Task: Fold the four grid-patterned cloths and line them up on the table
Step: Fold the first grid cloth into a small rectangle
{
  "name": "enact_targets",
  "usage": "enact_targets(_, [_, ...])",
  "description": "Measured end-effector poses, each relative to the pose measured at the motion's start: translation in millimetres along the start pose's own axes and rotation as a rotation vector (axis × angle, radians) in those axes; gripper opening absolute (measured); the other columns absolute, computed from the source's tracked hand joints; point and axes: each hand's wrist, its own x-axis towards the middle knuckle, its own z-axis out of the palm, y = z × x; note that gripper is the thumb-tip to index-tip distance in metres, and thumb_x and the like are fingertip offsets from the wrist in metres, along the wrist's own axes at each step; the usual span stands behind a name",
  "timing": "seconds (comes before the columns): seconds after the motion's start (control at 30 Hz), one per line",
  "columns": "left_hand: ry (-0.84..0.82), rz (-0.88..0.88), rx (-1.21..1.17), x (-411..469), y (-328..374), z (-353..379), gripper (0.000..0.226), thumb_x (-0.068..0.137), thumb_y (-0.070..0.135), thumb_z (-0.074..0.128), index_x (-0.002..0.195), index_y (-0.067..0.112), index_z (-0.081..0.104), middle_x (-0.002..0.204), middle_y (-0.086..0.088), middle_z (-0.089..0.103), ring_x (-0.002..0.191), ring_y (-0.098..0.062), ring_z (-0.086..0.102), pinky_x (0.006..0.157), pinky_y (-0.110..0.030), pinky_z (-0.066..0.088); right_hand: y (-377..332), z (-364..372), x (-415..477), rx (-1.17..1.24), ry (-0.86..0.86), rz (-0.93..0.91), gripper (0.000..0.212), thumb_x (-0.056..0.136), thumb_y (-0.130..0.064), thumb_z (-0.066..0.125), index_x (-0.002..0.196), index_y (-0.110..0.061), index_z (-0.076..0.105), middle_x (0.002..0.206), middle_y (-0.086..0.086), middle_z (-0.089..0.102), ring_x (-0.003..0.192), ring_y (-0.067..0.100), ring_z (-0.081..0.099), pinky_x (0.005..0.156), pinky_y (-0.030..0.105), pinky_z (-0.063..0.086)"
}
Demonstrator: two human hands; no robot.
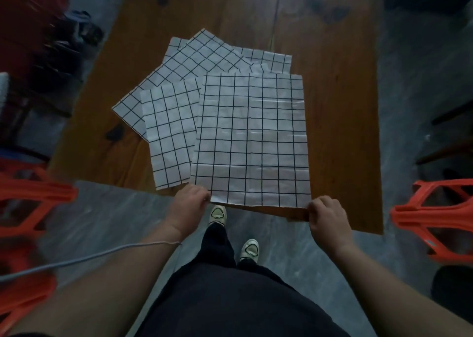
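Item inspected: top cloth [250, 139], white with a black grid. It lies flat on the wooden table [340, 106], and its near edge reaches the table's near edge.

Grip: the left hand [190, 203] has its fingers curled and pinches the near left corner. The right hand [326, 216] pinches the near right corner the same way. Neither hand holds anything else.

Remaining stock: a second cloth [171, 132] lies partly under the top one on its left. A third cloth [194, 57] lies at a slant behind that. Only the far edge of a fourth cloth [271, 60] shows, at the back right. All four are unfolded and overlap in one loose pile.

Handling assessment: the material looks thin, light and limp, and faint creases show (probably old fold lines, though that is a judgement). It should sag between the hands once lifted and may drag the cloth beneath it. It is not fragile, and the surface does not look slippery.

Recommended hold: the two near corners, as now. Carry them together to the far corners and keep the edge taut so that the grid lines match
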Motion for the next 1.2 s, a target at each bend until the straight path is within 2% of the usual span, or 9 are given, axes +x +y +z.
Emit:
enact_targets(0.13, [0.019,-0.06,-0.062,-10,-3,0,0.013,0.092,0.003,0.064,0.085,0.014,0.067,0.082,-0.001,0.063,0.082,-0.022,0.056,0.076,-0.041,0.052,-7,3,5,0.017,-0.092,-0.075,0.053,0.093,-0.034,0.064,0.142,-0.024,0.047,0.152,-0.001,0.041,0.145,0.02,0.03,0.12,0.04,0.025])
enact_targets(0.23, [0.047,-0.097,-0.093,-11,-6,-4,0.012,0.095,0.007,0.061,0.087,0.014,0.066,0.081,-0.001,0.062,0.08,-0.021,0.055,0.076,-0.042,0.052,-14,7,5,-0.066,-0.162,-0.18,0.06,0.094,-0.042,0.061,0.148,-0.028,0.04,0.16,-0.004,0.031,0.151,0.019,0.02,0.123,0.041,0.014])
enact_targets(0.37, [0.082,-0.048,-0.15,-9,-5,-18,0.013,0.097,0.008,0.058,0.086,0.013,0.065,0.078,0.0,0.061,0.074,-0.021,0.055,0.069,-0.046,0.053,-17,12,-1,-0.064,-0.053,-0.182,0.036,0.096,-0.03,0.06,0.132,-0.029,0.058,0.146,-0.004,0.051,0.14,0.021,0.04,0.117,0.043,0.026])
enact_targets(0.47, [0.106,0.003,-0.207,-7,-2,-32,0.027,0.097,0.025,0.046,0.085,0.009,0.065,0.077,-0.005,0.063,0.072,-0.025,0.059,0.065,-0.05,0.054,-22,11,0,-0.003,0.041,-0.195,0.019,0.095,-0.017,0.063,0.111,-0.024,0.071,0.116,-0.003,0.07,0.115,0.024,0.061,0.101,0.044,0.043])
enact_targets(0.57, [0.151,0.025,-0.222,-4,-4,-52,0.031,0.096,0.033,0.043,0.09,0.012,0.065,0.082,-0.004,0.066,0.074,-0.024,0.062,0.067,-0.048,0.056,-30,-6,2,0.13,0.115,-0.18,0.018,0.091,-0.008,0.067,0.104,-0.018,0.074,0.096,-0.002,0.074,0.094,0.022,0.068,0.087,0.04,0.05])
enact_targets(0.73, [0.29,0.142,-0.22,15,-11,-85,0.02,0.095,0.024,0.056,0.1,0.01,0.069,0.09,-0.003,0.072,0.08,-0.019,0.067,0.071,-0.038,0.059,-51,-44,13,0.421,0.119,-0.019,0.02,0.096,-0.014,0.063,0.113,-0.021,0.07,0.101,-0.013,0.068,0.093,0.005,0.064,0.083,0.024,0.052])
enact_targets(0.83, [0.337,0.152,-0.216,40,-21,-99,0.015,0.093,0.008,0.067,0.108,0.009,0.07,0.099,-0.004,0.073,0.089,-0.014,0.065,0.08,-0.035,0.058,-66,-71,32,0.5,0.175,0.027,0.017,0.096,-0.015,0.064,0.107,-0.028,0.067,0.094,-0.021,0.064,0.09,-0.007,0.06,0.075,0.012,0.045])
enact_targets(0.97, [0.364,0.182,-0.258,86,-26,-118,0.024,0.091,-0.002,0.067,0.112,0.009,0.069,0.103,-0.004,0.072,0.093,-0.006,0.059,0.085,-0.027,0.054,-83,-100,71,0.51,0.178,0.052,0.013,0.098,-0.019,0.061,0.103,-0.031,0.064,0.091,-0.019,0.064,0.088,0.0,0.062,0.071,0.02,0.048])
enact_targets(1.2, [0.26,0.209,-0.278,185,-30,-150,0.024,0.096,0.006,0.06,0.117,0.016,0.065,0.105,0.0,0.07,0.092,-0.009,0.061,0.083,-0.024,0.052,-96,-126,142,0.5,0.29,0.2,0.011,0.101,-0.023,0.057,0.105,-0.021,0.067,0.093,-0.007,0.067,0.09,0.014,0.064,0.073,0.032,0.052])
